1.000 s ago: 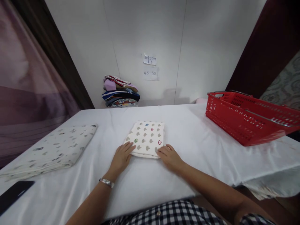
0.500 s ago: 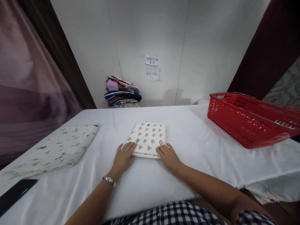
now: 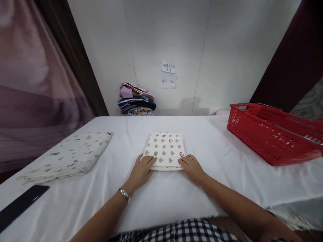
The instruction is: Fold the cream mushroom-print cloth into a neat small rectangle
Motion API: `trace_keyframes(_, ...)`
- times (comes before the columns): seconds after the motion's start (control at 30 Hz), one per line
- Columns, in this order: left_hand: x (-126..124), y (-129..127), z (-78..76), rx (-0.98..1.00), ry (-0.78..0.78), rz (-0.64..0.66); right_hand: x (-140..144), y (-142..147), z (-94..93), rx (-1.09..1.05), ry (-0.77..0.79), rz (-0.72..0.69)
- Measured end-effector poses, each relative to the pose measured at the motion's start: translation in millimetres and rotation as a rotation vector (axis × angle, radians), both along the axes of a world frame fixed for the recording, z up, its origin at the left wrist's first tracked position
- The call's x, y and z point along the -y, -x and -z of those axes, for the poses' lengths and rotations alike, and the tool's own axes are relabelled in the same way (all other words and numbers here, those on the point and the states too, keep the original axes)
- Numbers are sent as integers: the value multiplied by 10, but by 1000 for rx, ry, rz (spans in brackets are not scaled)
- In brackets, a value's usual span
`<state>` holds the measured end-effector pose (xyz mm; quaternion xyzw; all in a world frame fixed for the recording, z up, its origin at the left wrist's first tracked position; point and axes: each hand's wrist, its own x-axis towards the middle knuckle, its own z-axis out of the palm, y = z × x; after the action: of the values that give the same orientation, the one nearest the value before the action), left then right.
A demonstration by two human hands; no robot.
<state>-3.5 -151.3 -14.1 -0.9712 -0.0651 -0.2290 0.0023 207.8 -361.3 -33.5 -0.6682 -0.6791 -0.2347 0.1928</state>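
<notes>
A small folded cloth (image 3: pixel 164 153), cream with grey mushroom prints and a few red, green and blue ones, lies flat on the white-covered table in front of me. My left hand (image 3: pixel 141 170) grips its near left corner, fingers over the top and thumb at the front edge. At the near right corner, my right hand (image 3: pixel 193 168) holds it in the same way, its thumb mostly hidden. Off to the left rests a larger folded cloth (image 3: pixel 73 153), white with scattered grey prints, which neither hand touches.
A black phone (image 3: pixel 22 205) lies at the near left. To the right stands a red perforated basket (image 3: pixel 267 137) with metal handles. Behind the table's far edge is a pile of folded fabrics (image 3: pixel 137 101) against the wall, left of two paper signs (image 3: pixel 169 81).
The whole view has shifted slightly, so things appear farther right. The small cloth now looks squarer to me, with both hands still at its near corners.
</notes>
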Motion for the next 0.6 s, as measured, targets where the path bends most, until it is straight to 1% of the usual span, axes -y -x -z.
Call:
trace_keyframes(0.13, 22, -15, -10, -14, -26, -35, 30, 95, -33, -4, 31, 48)
trace_keyframes(0.27, 21, -13, 0, -49, -91, -31, -26, 222, -87, 7, 61, 93)
trace_keyframes(0.37, 4, -35, -8, -69, -92, -49, -89, 239, -86, 37, 77, 118)
trace_keyframes(0.5, -7, -113, -26, -93, -51, -57, -158, 107, -82, 85, 95, 109)
trace_keyframes(0.6, 95, -174, -27, -91, -20, -43, -136, -87, -85, 69, 92, 100)
